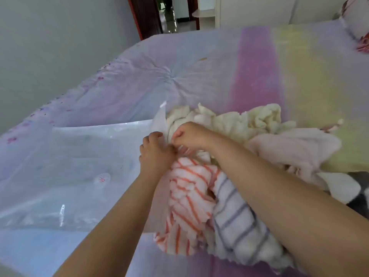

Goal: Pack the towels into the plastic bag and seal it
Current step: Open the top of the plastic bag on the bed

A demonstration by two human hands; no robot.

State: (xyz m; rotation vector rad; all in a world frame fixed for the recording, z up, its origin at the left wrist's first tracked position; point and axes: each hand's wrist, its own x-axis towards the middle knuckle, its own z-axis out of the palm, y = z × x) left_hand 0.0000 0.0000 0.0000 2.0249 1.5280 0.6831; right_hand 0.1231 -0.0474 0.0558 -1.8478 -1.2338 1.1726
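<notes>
on bed [199, 76], both hands [171, 144] pinch plastic bag [79, 166] mouth; towels [199, 196] outside.

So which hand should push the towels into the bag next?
The right hand: it already grips the cream towel at the pile, while the left hand holds the plastic bag at its mouth.

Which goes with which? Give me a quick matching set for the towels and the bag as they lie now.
Things:
1. orange-striped towel
2. blue-striped towel
3. cream towel
4. plastic bag

Places:
A. lying flat, left of the hands
B. farthest back in the pile
C. under the right forearm
D. just below the left hand

Pairs: 1-D, 2-C, 3-B, 4-A
</notes>
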